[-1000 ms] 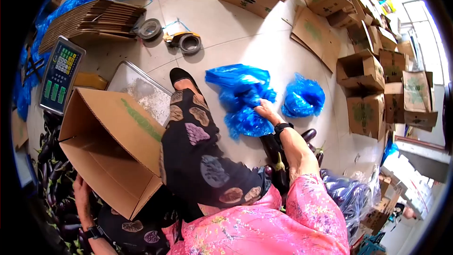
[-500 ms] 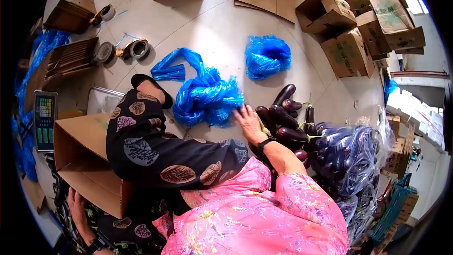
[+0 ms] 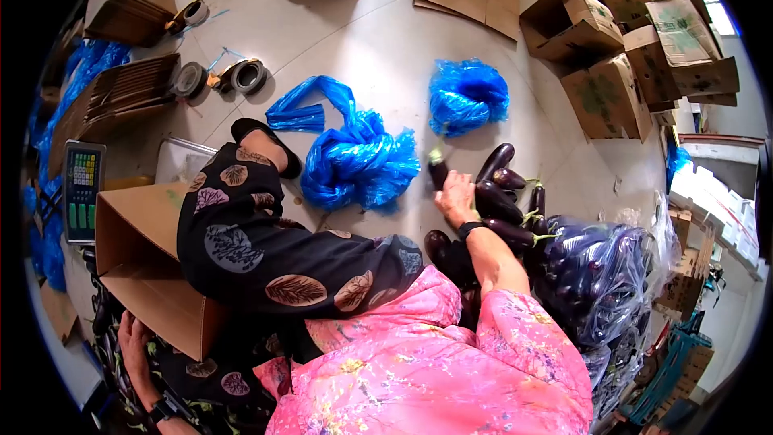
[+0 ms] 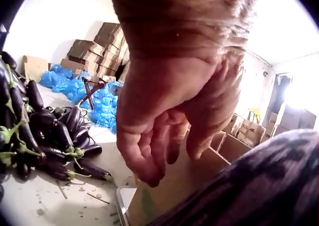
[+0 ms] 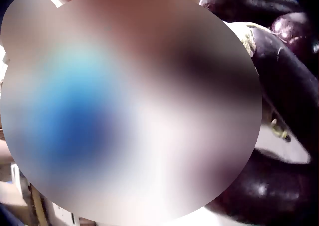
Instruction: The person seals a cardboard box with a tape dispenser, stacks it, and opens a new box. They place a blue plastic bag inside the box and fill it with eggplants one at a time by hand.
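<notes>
In the head view my right hand [image 3: 459, 196] grips an eggplant [image 3: 437, 167], whose stem end points away past the fingers. Just right of the hand several dark eggplants [image 3: 498, 203] lie piled on the floor. A bunched blue plastic bag [image 3: 358, 161] lies ahead and to the left. Most of the right wrist view is blurred, with eggplants [image 5: 284, 66] at its right side. My left hand [image 4: 159, 111] hangs with loosely curled fingers and holds nothing. Beside it is an open cardboard box [image 3: 145, 229], tipped on its side against the leg.
Another bunched blue bag [image 3: 469, 97] lies farther off. Clear plastic bags of eggplants [image 3: 600, 274] stand at right. Tape rolls [image 3: 248, 76], a scale display [image 3: 84, 192] and flattened cardboard [image 3: 121, 105] are at left. Open boxes [image 3: 608, 97] stack up at far right. More eggplants [image 4: 45, 131] lie heaped beyond the left hand.
My right hand has let go of the blue bag, moved to the eggplant pile and taken hold of an eggplant. The head view has turned right. The left hand stays beside the box.
</notes>
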`<state>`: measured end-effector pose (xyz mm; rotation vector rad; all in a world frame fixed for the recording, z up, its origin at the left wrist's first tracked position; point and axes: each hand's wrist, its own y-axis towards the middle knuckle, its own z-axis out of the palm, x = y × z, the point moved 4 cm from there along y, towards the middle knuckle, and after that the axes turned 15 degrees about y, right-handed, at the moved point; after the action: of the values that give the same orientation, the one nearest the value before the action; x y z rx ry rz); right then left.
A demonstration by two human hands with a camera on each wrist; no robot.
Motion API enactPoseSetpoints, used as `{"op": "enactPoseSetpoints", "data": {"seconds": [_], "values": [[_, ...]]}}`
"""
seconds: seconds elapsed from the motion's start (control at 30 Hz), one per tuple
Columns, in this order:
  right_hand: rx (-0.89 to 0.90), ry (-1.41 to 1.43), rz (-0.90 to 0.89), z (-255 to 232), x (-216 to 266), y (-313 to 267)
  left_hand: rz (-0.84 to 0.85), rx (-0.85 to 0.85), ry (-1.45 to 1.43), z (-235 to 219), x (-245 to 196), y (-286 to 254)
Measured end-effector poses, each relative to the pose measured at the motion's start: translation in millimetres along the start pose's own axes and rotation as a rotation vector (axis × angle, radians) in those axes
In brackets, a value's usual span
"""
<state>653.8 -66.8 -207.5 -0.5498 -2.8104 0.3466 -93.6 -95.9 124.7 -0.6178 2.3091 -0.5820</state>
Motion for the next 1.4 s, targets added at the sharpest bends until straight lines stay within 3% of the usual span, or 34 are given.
{"op": "enactPoseSetpoints", "data": {"seconds": [0.1,0.17,0.2,0.27,0.33,0.4,0.43,0.47,0.53,0.6,0.63,0.67,0.73,0.8,0.87,1.0,1.07,1.13,1.2,1.27,1.33,1.4], "values": [[0.038,0.122,0.139,-26,-18,14,-0.035,-0.072,-0.042,3,6,-6],[0.023,0.169,0.187,-38,-24,18,-0.041,-0.011,-0.019,1,16,-6],[-0.031,0.162,0.133,-40,-24,14,-0.042,0.024,-0.004,0,23,-3],[-0.309,0.371,-0.204,-40,-28,4,-0.040,0.011,-0.036,3,47,3],[-0.415,0.400,-0.255,-80,-21,-11,-0.043,0.002,-0.028,8,53,8],[-0.394,0.199,-0.147,-111,-38,-24,0.019,-0.052,0.051,11,51,17],[-0.416,0.150,-0.113,-102,-66,-26,0.031,-0.069,0.117,6,58,25],[-0.351,0.086,0.014,-86,-99,-27,0.042,-0.092,0.180,0,66,31],[-0.186,0.043,0.037,-86,-107,-25,0.054,-0.081,0.249,-6,76,44],[0.336,0.011,0.038,-74,-108,-13,0.073,-0.094,0.249,-8,90,51],[0.333,-0.020,-0.020,-66,-106,-19,-0.031,-0.006,0.246,1,44,30],[0.276,-0.043,-0.118,-62,-105,-27,0.033,-0.038,0.233,3,46,26],[0.102,-0.190,-0.137,-63,-118,-37,0.172,-0.087,0.219,6,53,23],[-0.016,-0.282,-0.052,-59,-147,-32,0.097,0.003,0.190,1,58,18],[0.045,-0.276,0.000,-73,-160,-33,0.045,0.028,0.176,2,57,12],[0.051,-0.235,0.136,-95,-174,-32,0.115,-0.028,0.310,-1,70,20],[-0.049,-0.328,0.154,-106,-181,-34,0.155,-0.007,0.338,-4,88,30],[-0.110,-0.312,0.186,-109,-185,-31,0.150,-0.033,0.325,-2,78,28],[-0.198,-0.302,-0.099,-118,-145,-31,0.112,-0.035,0.290,2,70,25],[-0.064,-0.236,-0.230,-93,-113,-22,0.049,-0.006,0.234,5,67,22],[0.063,-0.124,0.013,-64,-91,-23,0.095,-0.006,0.302,-6,106,40],[0.120,0.194,0.482,-38,-100,-22,0.136,-0.004,0.328,-9,121,43]]}}
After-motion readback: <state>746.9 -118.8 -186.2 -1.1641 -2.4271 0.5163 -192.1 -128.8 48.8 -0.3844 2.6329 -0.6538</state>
